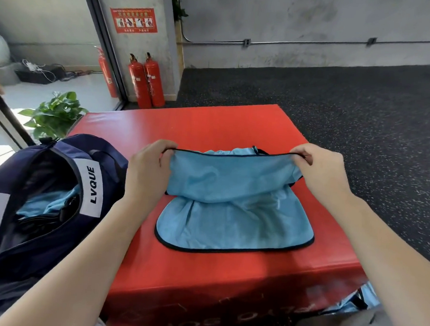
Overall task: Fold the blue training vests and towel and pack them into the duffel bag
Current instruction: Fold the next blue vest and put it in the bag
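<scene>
**Fingers pinching the vest's dark-trimmed edge at both ends**

The fingers [165, 154] of the left hand [148, 168] are being curled round one end of the blue vest [233, 214]'s dark-piped edge, and that edge is being pinched at its other end by the right hand [319, 174]. Between the two grips the edge is being held taut and level, so the vest's long axis is running from hand to hand. Below the fingers the upper layer is being draped back over the lower one, whose rounded hem is lying flat on the red mat [211, 127], pointed toward the person.

Beside the left fingers, on their outer side, the navy duffel bag [55, 203] is being kept unzipped; light blue fabric [48, 200] is being held inside it, with something dark lying just beside that fabric. A white label reading LVQUE is being shown on the bag's rim.

Both forearms are being extended forward, the backs of the hands turned up, wrists raised above the mat. Below the right forearm, off the mat's near corner, more blue cloth [361, 300] is being partly hidden.
</scene>
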{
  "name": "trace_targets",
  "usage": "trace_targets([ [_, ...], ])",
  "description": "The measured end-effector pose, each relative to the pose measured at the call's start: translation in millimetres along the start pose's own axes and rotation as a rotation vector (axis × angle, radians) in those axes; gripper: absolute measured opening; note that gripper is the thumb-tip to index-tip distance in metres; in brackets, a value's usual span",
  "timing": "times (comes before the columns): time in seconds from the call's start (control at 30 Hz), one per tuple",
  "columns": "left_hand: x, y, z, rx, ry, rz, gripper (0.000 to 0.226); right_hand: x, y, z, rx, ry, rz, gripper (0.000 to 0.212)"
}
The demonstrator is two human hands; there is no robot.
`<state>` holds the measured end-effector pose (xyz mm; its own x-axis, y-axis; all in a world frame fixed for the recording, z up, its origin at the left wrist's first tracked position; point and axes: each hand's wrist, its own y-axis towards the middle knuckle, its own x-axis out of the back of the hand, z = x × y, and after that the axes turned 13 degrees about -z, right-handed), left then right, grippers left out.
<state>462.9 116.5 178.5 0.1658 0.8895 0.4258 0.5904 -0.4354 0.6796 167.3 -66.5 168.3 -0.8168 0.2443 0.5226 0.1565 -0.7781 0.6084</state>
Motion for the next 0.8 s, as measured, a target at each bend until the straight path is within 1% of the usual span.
trace_targets([
  [0.1, 3, -12, 5, 0.072, -0.056, 0.106, 0.024, 7, -6, -4, -0.008, 0.026, 0.101, 0.014],
  [0.17, 5, -18, 14, 0.064, -0.013, 0.156, 0.022, 12, -11, -8, -0.029, 0.019, 0.173, 0.011],
  [0.27, 11, -24, 21, 0.063, -0.002, 0.206, 0.017, 17, -19, -11, -0.009, -0.006, 0.215, 0.011],
  [0.4, 19, -36, 24, 0.000, 0.092, 0.285, 0.014, 21, -32, -12, -0.082, 0.086, 0.244, 0.018],
  [0.47, 22, -44, 28, -0.077, 0.137, 0.296, 0.011, 23, -40, -14, -0.069, 0.075, 0.283, 0.027],
  [0.5, 23, -47, 29, -0.111, 0.140, 0.297, 0.010, 23, -43, -17, -0.047, 0.038, 0.316, 0.033],
  [0.57, 27, -54, 29, -0.088, 0.116, 0.318, 0.010, 25, -49, -26, -0.004, -0.084, 0.417, 0.045],
  [0.67, 35, -63, 26, -0.042, 0.071, 0.385, 0.012, 27, -60, -38, 0.080, -0.211, 0.554, 0.051],
  [0.73, 40, -69, 27, -0.065, 0.091, 0.456, 0.020, 28, -68, -44, 0.148, -0.255, 0.607, 0.050],
  [0.8, 45, -72, 34, -0.107, 0.121, 0.528, 0.028, 30, -77, -46, 0.172, -0.273, 0.645, 0.040],
])
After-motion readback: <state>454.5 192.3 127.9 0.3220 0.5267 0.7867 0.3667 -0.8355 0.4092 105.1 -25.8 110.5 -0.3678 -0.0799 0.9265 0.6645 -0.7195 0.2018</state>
